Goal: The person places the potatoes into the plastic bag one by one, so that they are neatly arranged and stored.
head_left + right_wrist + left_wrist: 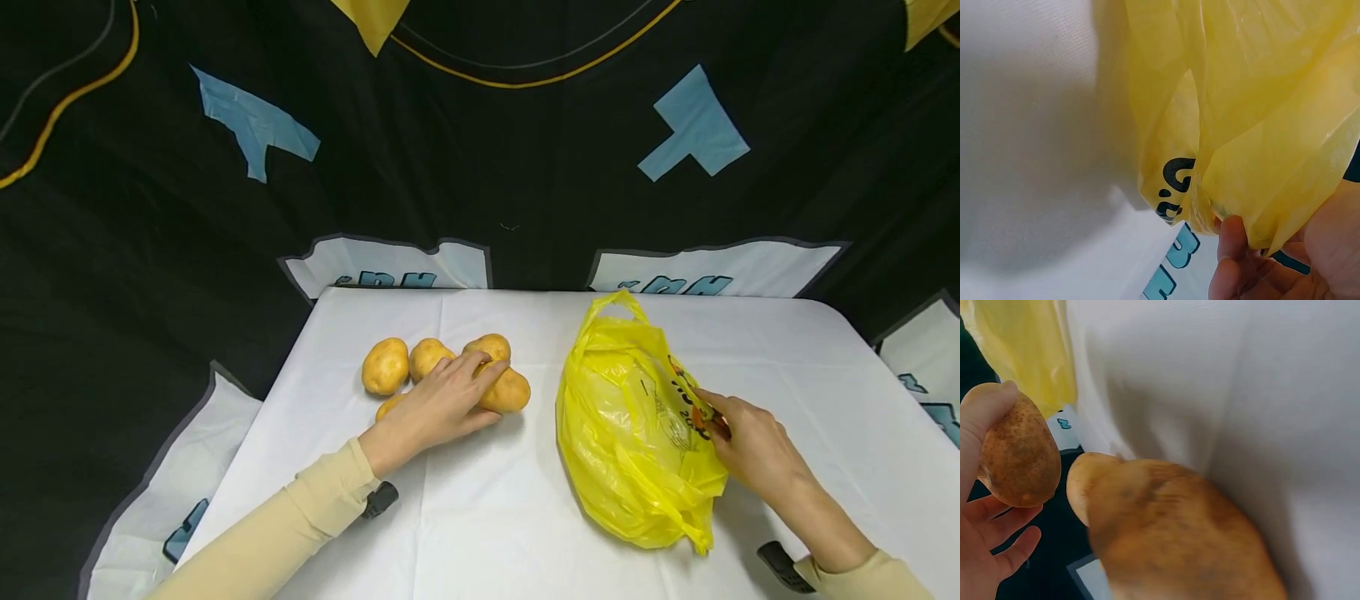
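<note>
My left hand grips a yellow-brown potato at the right end of a small group. In the left wrist view the thumb lies on one side of that potato and the fingers on the other. Behind it and to the left are several more potatoes, one partly hidden under the wrist. A yellow plastic bag with dark print stands upright, its mouth spread. My right hand pinches the bag's right rim; the right wrist view shows fingertips on the thin plastic.
A white cloth covers the table. Behind it hangs a black curtain with blue tape pieces and white printed panels. Dark straps show at both sleeves.
</note>
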{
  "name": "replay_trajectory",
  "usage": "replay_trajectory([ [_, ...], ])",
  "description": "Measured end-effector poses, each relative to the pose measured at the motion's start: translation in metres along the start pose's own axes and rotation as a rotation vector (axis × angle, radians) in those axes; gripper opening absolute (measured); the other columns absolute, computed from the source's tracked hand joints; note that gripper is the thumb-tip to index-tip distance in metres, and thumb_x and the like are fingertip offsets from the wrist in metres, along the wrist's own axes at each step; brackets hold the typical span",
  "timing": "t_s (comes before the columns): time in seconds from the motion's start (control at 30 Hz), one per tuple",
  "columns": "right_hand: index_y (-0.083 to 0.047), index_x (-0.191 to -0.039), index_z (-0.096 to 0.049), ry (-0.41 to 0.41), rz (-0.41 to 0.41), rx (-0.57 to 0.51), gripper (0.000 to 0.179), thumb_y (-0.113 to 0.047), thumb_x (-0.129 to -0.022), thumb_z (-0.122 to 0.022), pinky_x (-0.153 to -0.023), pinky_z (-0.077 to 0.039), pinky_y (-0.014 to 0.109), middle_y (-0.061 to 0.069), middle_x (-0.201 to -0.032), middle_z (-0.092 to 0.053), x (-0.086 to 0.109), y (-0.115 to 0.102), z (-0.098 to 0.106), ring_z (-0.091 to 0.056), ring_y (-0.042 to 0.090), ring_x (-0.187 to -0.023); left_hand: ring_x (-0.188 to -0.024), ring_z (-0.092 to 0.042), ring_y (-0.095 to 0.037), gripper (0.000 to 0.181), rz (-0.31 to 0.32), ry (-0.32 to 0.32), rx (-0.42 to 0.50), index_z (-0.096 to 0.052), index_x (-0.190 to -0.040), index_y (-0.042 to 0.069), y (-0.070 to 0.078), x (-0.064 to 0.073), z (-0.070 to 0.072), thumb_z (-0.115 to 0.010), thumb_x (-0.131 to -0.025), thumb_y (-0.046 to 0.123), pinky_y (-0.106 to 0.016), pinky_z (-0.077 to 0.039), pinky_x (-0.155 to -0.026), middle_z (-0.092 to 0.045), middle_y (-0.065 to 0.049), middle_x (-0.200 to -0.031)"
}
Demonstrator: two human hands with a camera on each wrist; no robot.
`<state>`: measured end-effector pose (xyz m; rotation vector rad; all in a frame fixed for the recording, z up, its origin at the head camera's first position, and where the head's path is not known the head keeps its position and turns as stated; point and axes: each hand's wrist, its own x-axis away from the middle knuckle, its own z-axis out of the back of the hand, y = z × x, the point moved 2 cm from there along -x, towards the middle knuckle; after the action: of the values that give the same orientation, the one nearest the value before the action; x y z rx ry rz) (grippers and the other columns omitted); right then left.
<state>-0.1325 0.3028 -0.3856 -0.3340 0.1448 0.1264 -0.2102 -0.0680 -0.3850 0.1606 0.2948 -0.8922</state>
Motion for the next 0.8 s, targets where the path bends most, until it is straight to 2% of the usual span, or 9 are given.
replay_trajectory([
  [0.4, 0.004, -0.128, -0.049, 0.002, 0.0, -0.003, 0.048, 0.006, -0.082, -0.057, -0.046, -0.036, 0.028, 0.021, -0.094, -0.058, 0.0, -0.001, 0.001, -0.044, 0.019, -0.06, -0.106, -0.046, -0.019, 0.065, -0.023, 0.054, -0.03, -0.044, -0.134, 0.013, 0.007, -0.019, 0.014, -0.061, -0.083, 0.05, -0.034, -0.039, -0.079, -0.049, -0.006, -0.118],
  [0.6, 0.005, -0.128, -0.048, 0.001, 0.008, 0.003, 0.05, 0.008, -0.08, -0.057, -0.051, -0.038, 0.03, 0.027, -0.103, -0.057, 0.0, -0.001, 0.001, -0.047, 0.021, -0.064, -0.104, -0.046, -0.018, 0.065, -0.031, 0.04, -0.04, -0.042, -0.135, 0.014, 0.012, -0.029, 0.02, -0.058, -0.085, 0.051, -0.035, -0.039, -0.082, -0.049, -0.005, -0.116],
  [0.8, 0.006, -0.128, -0.048, 0.002, 0.009, 0.002, 0.05, 0.008, -0.079, -0.058, -0.05, -0.038, 0.029, 0.024, -0.099, -0.058, 0.0, -0.002, 0.001, -0.046, 0.021, -0.062, -0.107, -0.044, -0.02, 0.065, -0.048, 0.004, -0.034, -0.039, -0.138, 0.014, 0.02, -0.039, 0.022, -0.055, -0.087, 0.051, -0.036, -0.037, -0.087, -0.046, -0.006, -0.12],
])
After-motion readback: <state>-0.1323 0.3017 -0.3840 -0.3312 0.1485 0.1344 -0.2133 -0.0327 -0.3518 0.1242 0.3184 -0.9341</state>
